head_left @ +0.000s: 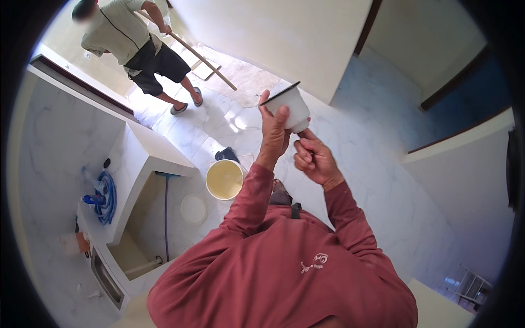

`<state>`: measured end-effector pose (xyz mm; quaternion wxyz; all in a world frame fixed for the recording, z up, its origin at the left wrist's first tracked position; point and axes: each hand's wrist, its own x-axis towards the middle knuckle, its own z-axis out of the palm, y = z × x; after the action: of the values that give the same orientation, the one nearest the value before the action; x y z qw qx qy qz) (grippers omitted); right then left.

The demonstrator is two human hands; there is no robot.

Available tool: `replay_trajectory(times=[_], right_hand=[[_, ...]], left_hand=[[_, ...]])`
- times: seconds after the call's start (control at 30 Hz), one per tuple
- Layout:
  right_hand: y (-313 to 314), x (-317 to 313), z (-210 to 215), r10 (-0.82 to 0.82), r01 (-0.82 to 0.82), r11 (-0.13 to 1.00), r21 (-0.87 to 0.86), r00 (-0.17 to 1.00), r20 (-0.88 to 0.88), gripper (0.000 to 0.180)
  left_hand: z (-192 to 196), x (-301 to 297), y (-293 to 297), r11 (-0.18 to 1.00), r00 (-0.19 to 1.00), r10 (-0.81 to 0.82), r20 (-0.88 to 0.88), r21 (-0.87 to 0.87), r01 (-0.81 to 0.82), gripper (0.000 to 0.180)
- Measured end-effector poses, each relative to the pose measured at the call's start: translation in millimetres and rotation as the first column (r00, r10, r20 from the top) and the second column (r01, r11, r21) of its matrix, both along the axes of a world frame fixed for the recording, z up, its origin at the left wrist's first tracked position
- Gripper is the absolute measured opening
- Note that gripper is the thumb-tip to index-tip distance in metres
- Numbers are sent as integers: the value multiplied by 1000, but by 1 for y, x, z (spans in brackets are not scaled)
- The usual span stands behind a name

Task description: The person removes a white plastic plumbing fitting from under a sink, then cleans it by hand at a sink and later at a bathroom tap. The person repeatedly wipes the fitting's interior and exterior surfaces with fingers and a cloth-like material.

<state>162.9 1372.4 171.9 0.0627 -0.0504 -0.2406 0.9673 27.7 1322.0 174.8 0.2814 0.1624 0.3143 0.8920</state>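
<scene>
My left hand [274,131] is raised and grips the side of a white cup-shaped fitting [292,108] with a dark rim, which is tilted with its wide mouth up and to the left. Just below it, my right hand [313,158] pinches something at the narrow base of the fitting; what it pinches is hidden by the fingers. Both red sleeves reach up from my torso at the bottom of the picture.
A white bucket [224,179] of yellowish liquid stands on the marble floor, with a round white lid [193,209] beside it. A white counter [143,156] at the left carries a coiled blue hose [108,197] and a sink [106,279]. Another person [134,46] works with a long wooden handle [203,60] at the upper left.
</scene>
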Motion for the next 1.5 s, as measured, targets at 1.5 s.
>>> replay_trajectory(times=[1.5], right_hand=[[155, -422, -51, 307, 169, 383, 908, 904, -298, 18]], left_hand=[[-173, -239, 45, 908, 817, 187, 545, 221, -355, 65]])
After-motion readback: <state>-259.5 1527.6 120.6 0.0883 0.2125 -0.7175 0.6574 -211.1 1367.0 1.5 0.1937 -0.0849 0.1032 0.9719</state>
